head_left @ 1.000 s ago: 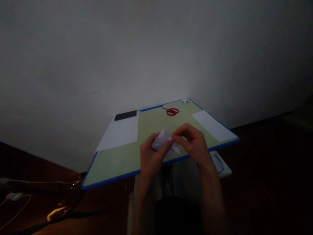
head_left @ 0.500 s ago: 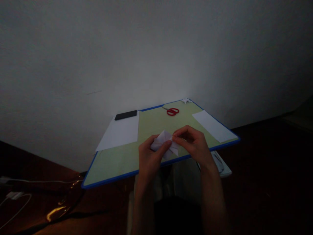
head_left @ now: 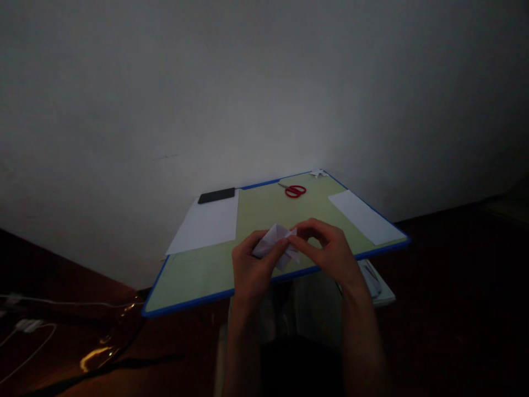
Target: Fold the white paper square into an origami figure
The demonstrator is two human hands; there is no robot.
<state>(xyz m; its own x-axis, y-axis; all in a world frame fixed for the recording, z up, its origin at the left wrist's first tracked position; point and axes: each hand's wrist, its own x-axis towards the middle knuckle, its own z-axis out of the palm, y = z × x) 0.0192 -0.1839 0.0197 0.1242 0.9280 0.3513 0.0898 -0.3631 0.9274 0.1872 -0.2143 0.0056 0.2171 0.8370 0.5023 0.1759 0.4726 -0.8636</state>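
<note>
A small folded white paper (head_left: 268, 242) with creases and pointed corners is held up over the near edge of the board. My left hand (head_left: 253, 266) grips it from the left, its thumb pressed across the front. At the paper's right side, my right hand (head_left: 324, 245) pinches the edge between thumb and index finger. The fingertips behind the paper are hidden. Beyond my hands, red-handled scissors (head_left: 295, 191) lie on the pale green board (head_left: 264, 212).
The board has a blue rim. A dark flat slab (head_left: 216, 196) rests on white sheets (head_left: 206, 226) at the left. Another white sheet (head_left: 367, 216) lies right, a folded paper piece (head_left: 318, 173) at the far corner. White cables (head_left: 28, 325) run at lower left; a wall stands behind.
My right thumb and fingers have shifted slightly on the paper's right side, and a pointed flap now shows there. The view has tilted a little; the other things lie as before.
</note>
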